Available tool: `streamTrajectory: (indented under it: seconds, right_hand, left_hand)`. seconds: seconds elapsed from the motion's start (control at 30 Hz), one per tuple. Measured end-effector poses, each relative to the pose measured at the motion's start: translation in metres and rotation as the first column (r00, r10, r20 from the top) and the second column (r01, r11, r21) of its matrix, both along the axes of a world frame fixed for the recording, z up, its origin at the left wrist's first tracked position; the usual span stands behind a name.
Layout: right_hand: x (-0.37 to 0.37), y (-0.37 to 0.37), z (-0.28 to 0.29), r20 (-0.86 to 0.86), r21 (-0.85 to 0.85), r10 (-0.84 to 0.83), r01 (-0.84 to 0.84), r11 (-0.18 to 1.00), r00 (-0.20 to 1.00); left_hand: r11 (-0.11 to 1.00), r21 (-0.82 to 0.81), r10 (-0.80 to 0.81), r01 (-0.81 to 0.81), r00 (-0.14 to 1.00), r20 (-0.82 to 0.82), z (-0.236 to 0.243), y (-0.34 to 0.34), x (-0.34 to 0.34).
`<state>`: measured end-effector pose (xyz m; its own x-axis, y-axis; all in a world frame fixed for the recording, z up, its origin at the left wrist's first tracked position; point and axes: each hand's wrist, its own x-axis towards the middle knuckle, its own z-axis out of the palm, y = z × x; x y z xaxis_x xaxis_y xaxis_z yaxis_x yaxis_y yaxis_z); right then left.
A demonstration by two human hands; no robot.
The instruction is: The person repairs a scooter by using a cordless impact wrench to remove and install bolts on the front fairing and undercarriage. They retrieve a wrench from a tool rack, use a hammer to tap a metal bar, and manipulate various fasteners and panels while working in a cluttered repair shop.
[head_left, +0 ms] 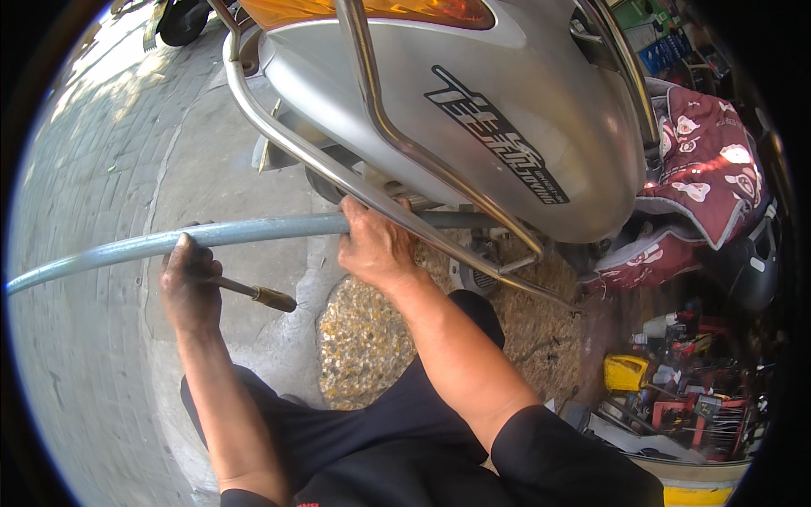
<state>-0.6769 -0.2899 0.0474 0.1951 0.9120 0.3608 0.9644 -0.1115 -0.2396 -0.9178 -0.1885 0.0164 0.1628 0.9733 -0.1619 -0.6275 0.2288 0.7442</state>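
A long grey metal pipe [279, 227] runs from the left edge across to the underside of a silver scooter [524, 101]. My left hand [189, 283] is closed around the pipe, thumb on top. A dark rod-shaped tool with a brass-brown end [274, 297] also sticks out from that fist, pointing right; its other end is hidden. Further right along the pipe, my right hand [380, 245] grips it just beside the scooter's chrome guard bar [312, 156]. The pipe's far end disappears beneath the guard bars and body.
A maroon patterned quilted cover [701, 169] hangs at the scooter's right. Tools and red holders [701, 414] crowd the lower right, with a yellow object [625, 373] among them. Under me lies concrete with a pebbled patch [363, 346]; grey paving [76, 363] is on the left.
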Motion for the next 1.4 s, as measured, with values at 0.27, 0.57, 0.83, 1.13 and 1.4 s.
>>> streamTrajectory:
  seconds: [0.27,0.57,0.83,1.13,1.4]
  right_hand:
    - [0.028,-0.012,-0.015,0.117,0.012,-0.047,0.046,0.999,0.992]
    - [0.067,-0.029,-0.016,-0.041,-0.23,-0.355,0.337,0.913,0.934]
    - [0.055,-0.038,-0.011,0.041,0.042,-0.128,0.126,0.991,0.991]
    - [-0.034,-0.058,-0.026,-0.494,-0.08,0.193,-0.265,0.961,0.848]
    - [-0.093,-0.035,0.027,-0.566,-0.371,-0.004,-0.25,0.894,0.824]
  left_hand:
    - [0.989,-0.142,-0.036,0.036,0.999,0.005,-0.006,-0.003,0.037]
    - [0.959,-0.086,-0.277,0.268,0.955,-0.107,-0.01,-0.019,0.096]
    - [0.962,-0.065,-0.266,0.264,0.964,-0.015,-0.017,-0.024,0.101]
    - [0.931,-0.333,-0.133,0.15,0.988,0.074,-0.014,-0.041,0.062]
    - [0.907,-0.418,0.049,0.051,0.973,0.224,0.051,-0.059,0.04]
